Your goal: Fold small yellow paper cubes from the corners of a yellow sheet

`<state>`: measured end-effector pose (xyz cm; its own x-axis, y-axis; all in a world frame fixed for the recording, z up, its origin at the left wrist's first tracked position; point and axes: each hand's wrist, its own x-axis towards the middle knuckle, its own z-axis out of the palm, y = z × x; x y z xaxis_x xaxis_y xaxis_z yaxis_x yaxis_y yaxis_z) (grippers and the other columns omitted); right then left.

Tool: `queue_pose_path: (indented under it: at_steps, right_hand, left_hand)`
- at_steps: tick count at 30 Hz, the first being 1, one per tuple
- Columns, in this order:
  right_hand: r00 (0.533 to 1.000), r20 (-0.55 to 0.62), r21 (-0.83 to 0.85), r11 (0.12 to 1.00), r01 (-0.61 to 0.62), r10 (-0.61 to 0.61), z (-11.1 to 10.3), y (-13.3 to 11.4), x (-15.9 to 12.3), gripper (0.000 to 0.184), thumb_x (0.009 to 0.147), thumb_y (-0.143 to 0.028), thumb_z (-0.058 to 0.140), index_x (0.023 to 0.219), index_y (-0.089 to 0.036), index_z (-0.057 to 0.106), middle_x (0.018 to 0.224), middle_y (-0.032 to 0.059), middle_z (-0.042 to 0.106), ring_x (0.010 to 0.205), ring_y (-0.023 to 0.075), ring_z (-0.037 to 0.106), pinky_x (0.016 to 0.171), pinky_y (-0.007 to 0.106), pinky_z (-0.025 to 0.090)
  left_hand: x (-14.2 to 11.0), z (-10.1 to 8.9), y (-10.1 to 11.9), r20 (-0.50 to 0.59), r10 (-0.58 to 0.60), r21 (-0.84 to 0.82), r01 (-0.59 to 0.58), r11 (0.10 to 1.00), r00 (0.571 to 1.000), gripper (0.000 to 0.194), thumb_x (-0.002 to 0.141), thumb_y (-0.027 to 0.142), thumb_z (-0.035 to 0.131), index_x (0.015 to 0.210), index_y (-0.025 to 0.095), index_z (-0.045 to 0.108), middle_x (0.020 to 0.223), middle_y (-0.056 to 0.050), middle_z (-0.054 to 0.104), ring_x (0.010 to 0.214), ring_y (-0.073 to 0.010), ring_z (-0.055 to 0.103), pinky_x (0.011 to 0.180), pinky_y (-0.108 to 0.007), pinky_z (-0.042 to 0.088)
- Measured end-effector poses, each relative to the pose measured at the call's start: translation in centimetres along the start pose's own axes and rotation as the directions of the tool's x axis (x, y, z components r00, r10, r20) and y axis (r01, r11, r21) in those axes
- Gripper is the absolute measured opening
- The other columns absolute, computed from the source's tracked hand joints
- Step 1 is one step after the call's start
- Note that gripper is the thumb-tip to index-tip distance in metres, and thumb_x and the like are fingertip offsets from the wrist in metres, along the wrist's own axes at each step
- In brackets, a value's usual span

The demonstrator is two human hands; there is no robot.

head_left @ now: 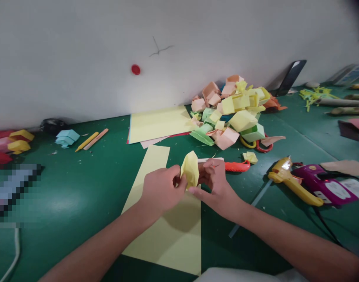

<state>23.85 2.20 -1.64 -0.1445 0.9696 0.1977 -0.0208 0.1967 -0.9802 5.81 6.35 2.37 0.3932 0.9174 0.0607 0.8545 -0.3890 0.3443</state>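
Observation:
Between both hands is a small folded piece of yellow paper (190,169), held upright over the table. My left hand (162,188) is closed, pinching its lower left edge between thumb and bent fingers. On the other side my right hand (217,187) has thumb and curled fingers against the paper's right edge; some fingertips are hidden behind it. Beneath the hands lies a large flat sheet of yellow paper (167,231) with a piece cut out at its upper right. A red-handled cutter (237,167) rests just beyond my right hand.
Folded paper pieces (240,102) are heaped against the wall, with scissors (264,145) partly underneath. A yellow glue gun (296,182) and a purple device (329,184) with a cord lie at right. Stacked paper sheets (158,123) lie at the back; a blue paper shape (67,138) sits left.

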Motion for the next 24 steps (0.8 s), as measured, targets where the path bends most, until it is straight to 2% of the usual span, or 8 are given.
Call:
queue_pose_path:
  at_steps: [4,6,11,14,16,20,24]
  right_hand:
    - [0.996,0.029,-0.089,0.993,-0.079,0.082,-0.3,-0.1,0.1,0.019,0.094,-0.032,0.063,0.102,-0.026,0.047,0.098,0.0021,0.059,0.087,0.0177,0.06,0.074,0.031,0.052]
    - [0.997,0.016,-0.126,0.989,-0.079,0.081,-0.7,-0.3,0.3,0.011,0.096,-0.032,0.059,0.099,-0.024,0.053,0.092,0.0016,0.06,0.081,0.0166,0.059,0.069,0.029,0.05]
    - [0.994,-0.103,-0.29,0.955,-0.065,0.037,-1.5,-0.5,0.8,0.015,0.095,-0.037,0.058,0.097,-0.022,0.06,0.085,0.0013,0.061,0.072,0.0158,0.054,0.063,0.028,0.045]
    - [0.991,-0.135,-0.399,0.915,-0.051,-0.004,-1.8,-0.8,1.1,0.018,0.093,-0.038,0.06,0.094,-0.021,0.064,0.083,0.0019,0.064,0.071,0.0161,0.055,0.063,0.029,0.044]
    - [0.99,-0.137,-0.44,0.897,-0.046,-0.016,-1.9,-0.9,1.2,0.019,0.092,-0.039,0.061,0.092,-0.021,0.066,0.085,0.0033,0.068,0.072,0.0174,0.058,0.064,0.03,0.045]
    - [0.994,-0.113,-0.447,0.893,-0.052,0.001,-2.0,-1.1,1.2,0.02,0.091,-0.039,0.062,0.095,-0.022,0.07,0.089,0.0052,0.073,0.075,0.0197,0.063,0.066,0.032,0.049]
    - [0.992,-0.125,-0.367,0.928,-0.067,0.022,-1.9,-1.1,1.2,0.02,0.091,-0.038,0.062,0.099,-0.021,0.069,0.097,0.0073,0.074,0.079,0.0205,0.066,0.066,0.032,0.052]
  left_hand:
    - [-0.2,0.3,0.2,-0.004,0.042,-0.059,-0.042,0.997,0.999,0.037,0.092,0.049,0.047,0.068,0.021,0.05,0.061,0.001,0.059,0.051,-0.0144,0.046,0.049,-0.027,0.021]
    - [-0.2,0.1,0.3,-0.01,0.039,-0.134,-0.04,0.99,0.999,0.039,0.092,0.054,0.047,0.071,0.021,0.05,0.062,0.001,0.059,0.052,-0.014,0.047,0.049,-0.027,0.023]
    - [0.0,-0.5,0.0,-0.04,-0.023,-0.347,0.008,0.938,0.999,0.044,0.091,0.061,0.048,0.074,0.021,0.047,0.062,0.003,0.055,0.053,-0.0124,0.047,0.05,-0.026,0.027]
    - [0.2,-0.6,-0.2,-0.039,-0.047,-0.475,0.022,0.88,0.998,0.042,0.093,0.057,0.046,0.073,0.02,0.049,0.062,0.003,0.053,0.056,-0.0127,0.047,0.05,-0.026,0.028]
    - [0.4,-0.6,-0.3,-0.002,-0.051,-0.539,0.042,0.841,0.999,0.037,0.093,0.051,0.048,0.072,0.02,0.051,0.063,0.003,0.052,0.058,-0.0131,0.047,0.052,-0.026,0.03]
    - [0.9,-0.7,-0.5,0.084,-0.033,-0.569,0.075,0.819,0.996,0.032,0.089,0.039,0.051,0.064,0.019,0.05,0.061,0.002,0.049,0.059,-0.013,0.045,0.052,-0.026,0.029]
    - [1.2,-0.9,-0.6,0.078,-0.072,-0.577,0.104,0.81,0.994,0.032,0.087,0.037,0.052,0.061,0.019,0.049,0.06,0.003,0.048,0.058,-0.0124,0.043,0.052,-0.026,0.029]
